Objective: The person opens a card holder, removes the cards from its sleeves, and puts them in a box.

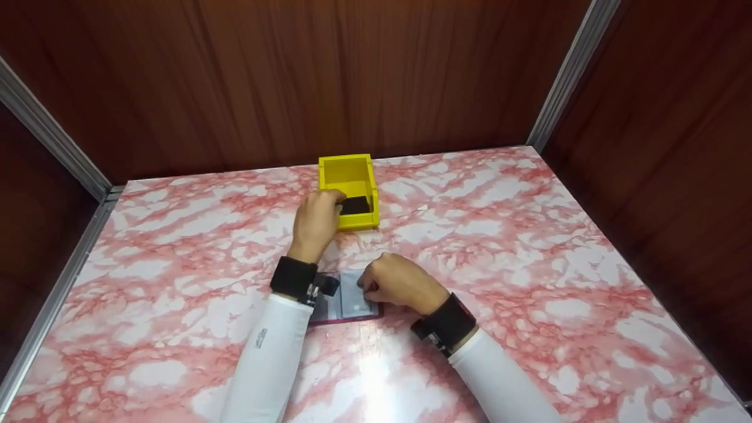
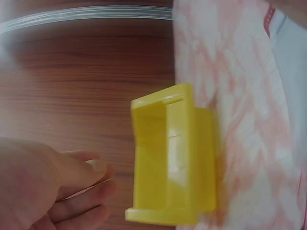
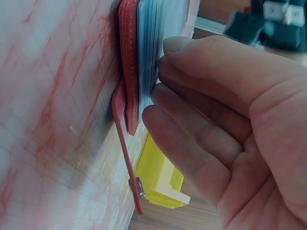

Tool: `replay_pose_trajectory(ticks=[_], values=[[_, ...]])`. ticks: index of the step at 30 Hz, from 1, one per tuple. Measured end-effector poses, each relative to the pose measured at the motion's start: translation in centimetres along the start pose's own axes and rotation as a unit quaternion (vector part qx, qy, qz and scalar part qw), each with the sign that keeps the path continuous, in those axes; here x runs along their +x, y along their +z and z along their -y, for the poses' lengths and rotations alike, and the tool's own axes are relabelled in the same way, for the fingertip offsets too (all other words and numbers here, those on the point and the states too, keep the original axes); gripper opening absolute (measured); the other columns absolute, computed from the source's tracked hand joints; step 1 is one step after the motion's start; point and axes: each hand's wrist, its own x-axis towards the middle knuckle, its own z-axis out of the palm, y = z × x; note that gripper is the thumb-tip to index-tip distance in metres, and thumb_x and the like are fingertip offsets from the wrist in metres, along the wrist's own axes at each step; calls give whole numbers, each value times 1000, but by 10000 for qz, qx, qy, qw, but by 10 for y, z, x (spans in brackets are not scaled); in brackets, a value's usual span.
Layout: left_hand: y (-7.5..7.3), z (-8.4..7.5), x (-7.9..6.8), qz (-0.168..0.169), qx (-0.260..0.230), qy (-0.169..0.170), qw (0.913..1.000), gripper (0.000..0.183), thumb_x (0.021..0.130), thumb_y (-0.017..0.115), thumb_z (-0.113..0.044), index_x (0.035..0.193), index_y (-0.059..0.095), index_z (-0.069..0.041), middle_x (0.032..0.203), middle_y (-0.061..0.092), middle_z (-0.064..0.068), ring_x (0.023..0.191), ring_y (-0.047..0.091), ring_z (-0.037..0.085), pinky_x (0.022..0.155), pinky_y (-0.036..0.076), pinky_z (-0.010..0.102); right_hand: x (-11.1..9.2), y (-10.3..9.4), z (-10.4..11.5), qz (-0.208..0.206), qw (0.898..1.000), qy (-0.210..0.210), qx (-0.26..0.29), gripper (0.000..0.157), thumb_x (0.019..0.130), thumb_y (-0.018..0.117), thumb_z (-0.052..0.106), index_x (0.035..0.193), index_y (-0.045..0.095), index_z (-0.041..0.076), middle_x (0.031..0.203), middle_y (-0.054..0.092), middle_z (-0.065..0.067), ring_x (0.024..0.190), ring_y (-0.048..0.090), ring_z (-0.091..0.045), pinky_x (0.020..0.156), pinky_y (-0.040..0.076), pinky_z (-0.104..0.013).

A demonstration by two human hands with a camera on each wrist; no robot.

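White glare streaks the tabletop (image 1: 376, 376) in the head view while wood panels (image 1: 264, 76) look dim, the left wrist view is hazy, with sheen on the yellow bin (image 2: 180, 153) and a metal strip (image 2: 91, 13) bowed by distortion, and the right wrist view blurs a dark device (image 3: 283, 36).

The bin (image 1: 345, 170) is standing near the back of the table (image 1: 499, 247), before the rear wall (image 1: 352, 76), an item (image 1: 356, 205) lying inside its front part. The wallet (image 1: 352, 308) is lying open in front of the bin. The left hand (image 1: 316, 220) is hanging by the bin's left front side, the right hand (image 1: 403, 282) over the wallet's right edge.
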Motion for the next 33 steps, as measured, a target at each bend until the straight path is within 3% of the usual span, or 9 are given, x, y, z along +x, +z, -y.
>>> replay_pose_trajectory(ticks=[4, 8, 13, 17, 23, 26, 28, 33], values=[[-25, 5, -25, 27, -208, -8, 9998, 17, 101, 71, -3, 113, 82, 0, 113, 82, 19, 110, 78, 39, 98, 63, 52, 1, 1, 0, 43, 10000, 35, -19, 11, 90, 85, 8, 101, 88, 9, 92, 85, -3, 80, 75, -13, 76, 65, -33], [-38, 13, -55, 528, -308, -150, 9980, 13, 99, 74, -4, 107, 82, 1, 107, 83, 18, 104, 78, 37, 97, 63, 51, 0, 3, 0, 45, 10000, 5, -53, 11, 90, 85, 6, 101, 88, 8, 94, 85, -5, 81, 75, -14, 78, 66, -35], [-40, 26, -92, 1327, -362, -559, 9889, 9, 96, 78, -5, 102, 83, -2, 101, 83, 14, 95, 76, 30, 91, 63, 47, 1, 3, -1, 93, 9999, 37, -77, 14, 92, 86, 11, 105, 88, 9, 100, 86, -6, 86, 77, -15, 82, 68, -37], [-35, 35, -111, 1809, -275, -806, 9798, 1, 92, 84, -7, 93, 83, -7, 87, 80, 7, 81, 70, 19, 79, 59, 37, 1, -4, -5, 133, 9994, -247, -190, 13, 92, 87, 14, 105, 88, 11, 100, 86, -3, 88, 78, -15, 84, 67, -37], [-27, 44, -115, 2059, -605, -854, 9730, 12, 88, 89, -8, 81, 79, -8, 73, 74, 4, 68, 61, 13, 68, 49, 26, -4, -15, -17, -150, 9996, -177, -181, 8, 89, 90, 17, 97, 89, 14, 95, 85, 0, 80, 73, -8, 78, 65, -34], [-28, 47, -114, 2060, -692, -895, 9720, 14, 86, 90, -8, 78, 78, -8, 70, 72, 3, 68, 61, 13, 67, 49, 27, -2, -13, -21, -84, 9993, -324, -140, 6, 90, 90, 19, 93, 89, 15, 91, 85, 2, 76, 67, -5, 76, 64, -32], [-19, 60, -113, 1992, -722, -744, 9744, 15, 85, 91, -9, 77, 78, -10, 68, 69, 0, 66, 60, 14, 65, 47, 27, 0, -10, -22, -37, 9989, -445, -115, 3, 90, 89, 19, 90, 88, 15, 89, 84, 3, 75, 66, -4, 75, 64, -32], [-19, 55, -114, 2005, -535, -689, 9758, 14, 85, 90, -9, 79, 78, -10, 69, 69, 0, 71, 61, 17, 69, 50, 30, 2, -5, -23, 19, 9985, -536, -82, 5, 91, 89, 17, 86, 87, 16, 84, 83, 4, 70, 61, -3, 72, 61, -29]])
